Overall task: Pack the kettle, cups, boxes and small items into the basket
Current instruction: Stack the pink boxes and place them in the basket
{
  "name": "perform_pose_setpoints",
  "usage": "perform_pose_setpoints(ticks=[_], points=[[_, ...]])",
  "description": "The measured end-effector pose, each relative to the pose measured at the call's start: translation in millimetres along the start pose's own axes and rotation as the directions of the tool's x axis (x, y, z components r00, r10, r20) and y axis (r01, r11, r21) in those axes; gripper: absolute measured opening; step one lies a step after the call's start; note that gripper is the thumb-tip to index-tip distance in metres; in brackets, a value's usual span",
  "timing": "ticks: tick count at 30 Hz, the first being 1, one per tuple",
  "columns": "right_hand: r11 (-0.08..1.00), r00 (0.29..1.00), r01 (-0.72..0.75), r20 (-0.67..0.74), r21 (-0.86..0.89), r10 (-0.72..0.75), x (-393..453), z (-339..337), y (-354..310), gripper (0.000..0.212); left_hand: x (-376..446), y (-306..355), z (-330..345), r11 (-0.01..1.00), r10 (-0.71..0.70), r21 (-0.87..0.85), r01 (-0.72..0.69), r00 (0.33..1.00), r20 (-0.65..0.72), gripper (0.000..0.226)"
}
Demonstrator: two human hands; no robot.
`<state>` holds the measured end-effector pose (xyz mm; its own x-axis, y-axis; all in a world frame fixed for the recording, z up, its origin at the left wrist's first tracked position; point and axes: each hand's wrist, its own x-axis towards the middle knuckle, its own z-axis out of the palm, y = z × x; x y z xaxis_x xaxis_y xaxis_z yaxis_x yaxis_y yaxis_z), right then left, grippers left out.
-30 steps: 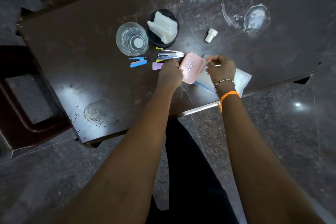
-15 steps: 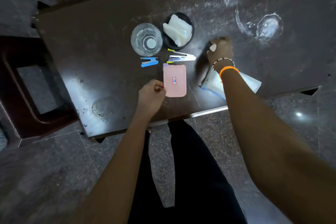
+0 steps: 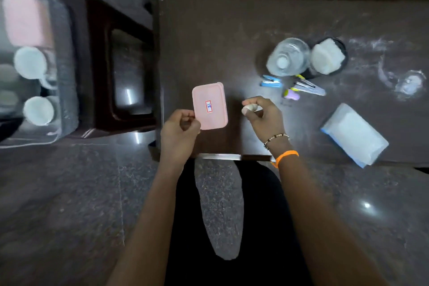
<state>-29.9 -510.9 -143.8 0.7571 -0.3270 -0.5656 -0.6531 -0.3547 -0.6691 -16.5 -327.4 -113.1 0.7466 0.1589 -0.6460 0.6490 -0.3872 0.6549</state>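
Since half a second ago: view swung left, bringing a translucent basket [image 3: 62,58] into sight far left of the counter [image 3: 209,30], beyond a dark wooden stool [image 3: 97,65]; pink box [image 3: 210,105] carried leftward, away from the clutter and toward the counter's left edge; right hand [image 3: 263,116] drawn back from the far side of the counter to just right of the pink box, now with the small white cap [image 3: 249,108] in it, gone from the counter. Left hand [image 3: 180,126] curled, thumb and fingers pinching the pink box at its near left corner, wrist over the counter's front edge, forearm running back toward the body. Pink box tilted slightly, a red-bordered label on its upper face; cannot tell whether resting on the counter or lifted. Right hand also curled, fingertips closed round the white cap, palm turned down, a beaded bracelet [image 3: 276,138] and an orange band [image 3: 286,155] at the wrist. Right of the pink box, well apart: clear glass [image 3: 287,57] touching a black cup with white stuffing [image 3: 327,55]; nearer, a blue clip [image 3: 270,81], a metal nail clipper [image 3: 308,87] and a small purple item [image 3: 291,94]. Further right, near the front edge, a flat white packet [image 3: 355,134]. Inside the basket, blurred: two white cups [image 3: 34,90] and something pink.
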Motion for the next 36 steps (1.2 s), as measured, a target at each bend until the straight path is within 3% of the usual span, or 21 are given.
perform_pose_setpoints(ticks=[8,11,15,19,27,31,36], points=[[0.980,0.959,0.196,0.204,0.024,-0.196,-8,135,-143,0.024,45,6,-182,0.987,0.061,-0.132,-0.093,0.971,-0.230,0.019],[0.968,0.938,0.249,0.240,0.036,-0.250,-9,170,-180,0.024,71,21,-222,0.984,0.101,-0.107,-0.144,0.938,-0.332,0.021],[0.946,0.922,0.323,0.220,0.013,-0.317,-12,209,-220,0.022,113,53,-271,0.969,0.239,0.157,-0.190,0.884,-0.403,0.031],[0.940,0.924,0.342,0.178,0.011,-0.338,-8,229,-243,0.022,159,93,-296,0.907,0.326,0.399,-0.136,0.827,-0.459,0.052],[0.929,0.925,0.369,0.086,0.032,-0.370,12,238,-273,0.024,233,93,-319,0.787,0.114,0.605,0.122,0.935,-0.336,0.056],[0.921,0.918,0.388,0.074,0.026,-0.389,28,245,-291,0.026,254,81,-325,0.666,-0.049,0.722,0.188,0.977,-0.208,0.065],[0.903,0.899,0.429,0.103,-0.006,-0.426,48,263,-322,0.028,258,78,-323,0.711,-0.094,0.666,0.226,0.969,-0.228,0.067]])
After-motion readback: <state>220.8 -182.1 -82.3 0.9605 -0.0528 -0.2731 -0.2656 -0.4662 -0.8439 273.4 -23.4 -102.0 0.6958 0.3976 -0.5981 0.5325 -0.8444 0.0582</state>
